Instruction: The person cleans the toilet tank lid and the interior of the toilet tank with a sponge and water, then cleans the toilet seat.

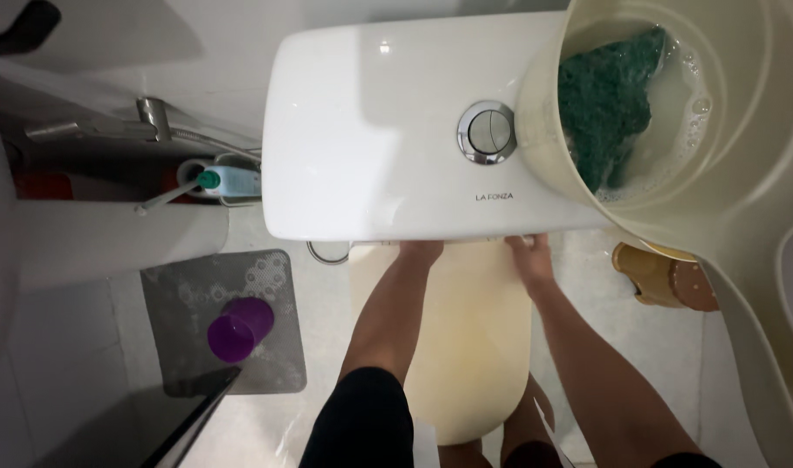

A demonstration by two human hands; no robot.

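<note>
I look straight down on a white toilet tank (pixel 370 130) with a round chrome flush button (pixel 487 132) on its lid. Below it the cream toilet lid (pixel 466 347) is down. My left hand (pixel 419 253) and my right hand (pixel 530 256) both reach to the back edge of the lid, right under the tank's front rim. Their fingers are partly hidden under the tank, so what they grip is unclear. A cream bucket (pixel 743 173) rests on the tank's right end, holding soapy water and a green scrub sponge (pixel 606 104).
A grey floor mat (pixel 180 355) lies left of the toilet with a purple cup (pixel 239 328) on it. A spray hose and valve (pixel 158 121) are on the left wall. A small brown stool-like object (pixel 661 276) sits at right on the pale tiled floor.
</note>
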